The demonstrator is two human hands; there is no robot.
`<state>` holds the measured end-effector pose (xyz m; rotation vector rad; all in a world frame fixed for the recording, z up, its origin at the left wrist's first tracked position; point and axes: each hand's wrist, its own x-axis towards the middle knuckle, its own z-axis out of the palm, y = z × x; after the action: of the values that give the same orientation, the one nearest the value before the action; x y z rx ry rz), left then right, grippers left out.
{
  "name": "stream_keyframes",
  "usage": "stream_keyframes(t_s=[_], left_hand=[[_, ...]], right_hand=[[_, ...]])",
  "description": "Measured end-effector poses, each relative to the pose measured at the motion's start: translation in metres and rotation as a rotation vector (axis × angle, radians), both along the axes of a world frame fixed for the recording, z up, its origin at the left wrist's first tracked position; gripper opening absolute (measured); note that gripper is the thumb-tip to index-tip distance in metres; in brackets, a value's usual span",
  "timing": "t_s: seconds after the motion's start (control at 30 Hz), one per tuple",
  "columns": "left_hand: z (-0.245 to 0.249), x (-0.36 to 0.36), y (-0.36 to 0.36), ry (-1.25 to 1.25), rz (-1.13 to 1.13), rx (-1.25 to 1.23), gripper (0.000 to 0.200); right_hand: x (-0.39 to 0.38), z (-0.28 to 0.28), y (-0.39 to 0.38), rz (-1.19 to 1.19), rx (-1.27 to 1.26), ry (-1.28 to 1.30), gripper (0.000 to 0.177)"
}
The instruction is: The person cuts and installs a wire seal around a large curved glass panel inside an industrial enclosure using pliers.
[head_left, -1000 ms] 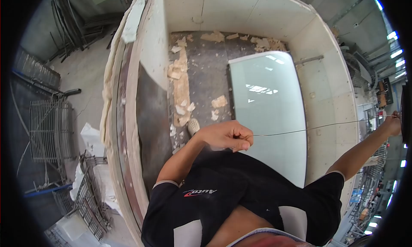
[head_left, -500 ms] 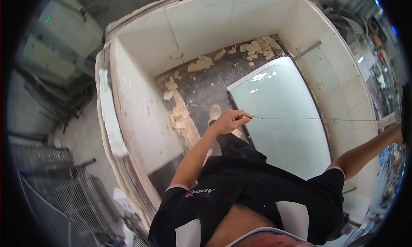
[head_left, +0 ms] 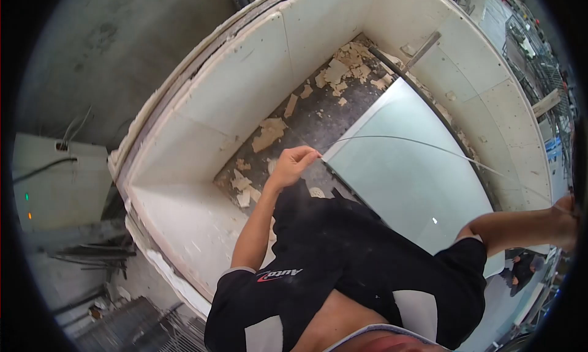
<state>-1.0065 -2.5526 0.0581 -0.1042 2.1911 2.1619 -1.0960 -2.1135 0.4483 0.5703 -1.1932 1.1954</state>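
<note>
A long thin wire (head_left: pixel 398 138) bows upward across a curved sheet of glass (head_left: pixel 392 168). The thumb and fingers of my left hand (head_left: pixel 295 166) are closed in a pinch on its left end, by the glass's upper left corner. Far to the right, at the dark image edge, my right hand (head_left: pixel 562 220) is curled where the wire's other end arrives; its fingertips are hard to see. The glass is pale green with a white strip along its short top edge and lies inside a large white-walled box.
White panel walls (head_left: pixel 233 76) enclose me and the glass. Broken tan flakes (head_left: pixel 343 70) litter the dark floor. A flat bar (head_left: pixel 422 53) juts from the right wall. Outside stand a pale cabinet (head_left: pixel 58 187) with lights and, lower right, another person (head_left: pixel 520 272).
The wire has gone from nearly straight to an upward bow. My left hand has shifted left, to the glass's corner. The whole view has turned, bringing the cabinet and another person into sight.
</note>
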Motion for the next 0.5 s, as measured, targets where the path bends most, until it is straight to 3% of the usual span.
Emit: stream_keyframes(t_s=[0.03,0.1,0.17,0.2,0.23,0.27,0.3,0.33,0.37,0.43,0.5], left_hand=[[0.003,-0.024,-0.019,-0.019,-0.052,0.065,0.022],[0.003,-0.072,-0.055,0.009,-0.126,0.121,0.026],[0.0,-0.12,-0.096,0.03,-0.138,0.242,0.028],[0.003,-0.143,-0.118,-0.002,-0.175,0.368,0.03],[0.009,-0.163,-0.14,-0.019,-0.205,0.385,0.03],[0.017,-0.184,-0.163,-0.009,-0.228,0.422,0.032],[0.022,-0.208,-0.182,0.021,-0.234,0.462,0.034],[0.018,-0.23,-0.201,0.059,-0.261,0.557,0.037],[0.027,-0.252,-0.218,0.113,-0.325,0.658,0.039],[0.041,-0.301,-0.241,0.106,-0.39,0.827,0.039],[0.056,-0.346,-0.246,-0.037,-0.318,0.817,0.037]], right_hand=[[-0.023,-0.007,-0.02,0.19,0.025,-0.174,0.031],[-0.081,-0.022,-0.041,0.337,-0.187,-0.467,0.057],[-0.159,-0.063,0.037,0.728,-0.116,-0.601,0.017],[-0.188,-0.081,0.005,0.72,-0.25,-0.722,0.026],[-0.205,-0.1,-0.036,0.888,-0.426,-0.83,0.022],[-0.22,-0.121,-0.086,0.839,-0.632,-0.82,0.01],[-0.231,-0.146,-0.13,0.656,-0.6,-0.872,0.007],[-0.236,-0.158,-0.181,0.587,-0.699,-0.987,0.013],[-0.245,-0.186,-0.198,0.613,-0.624,-1.059,0.018],[-0.26,-0.222,-0.255,0.562,-0.906,-1.17,0.02],[-0.269,-0.279,-0.275,0.596,-1.164,-1.173,0.023]])
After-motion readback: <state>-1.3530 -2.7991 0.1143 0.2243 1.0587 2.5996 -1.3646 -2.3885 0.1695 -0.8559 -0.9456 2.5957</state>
